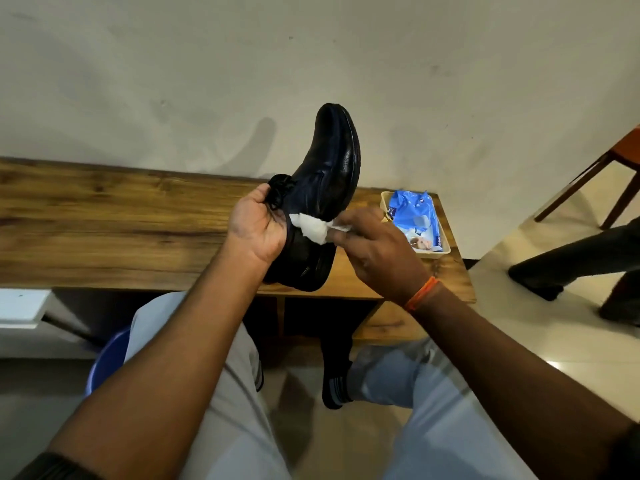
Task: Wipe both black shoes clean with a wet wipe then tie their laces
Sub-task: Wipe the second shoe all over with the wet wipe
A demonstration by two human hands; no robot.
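One black leather shoe [325,181] is held up over the wooden table [121,223], toe pointing up and away. My left hand [258,226] grips it at the opening, fingers inside by the bunched black laces [278,192]. My right hand [375,247] pinches a crumpled white wet wipe [311,228] and presses it against the shoe's side near the ankle. The second black shoe is not in view on the table.
A blue wet-wipe pack [414,216] lies in a shallow cream tray [384,199] at the table's right end. A wall stands close behind. A wooden chair [609,161] and another person's dark trouser leg [581,258] are at the right. My socked foot [334,389] rests on the floor below.
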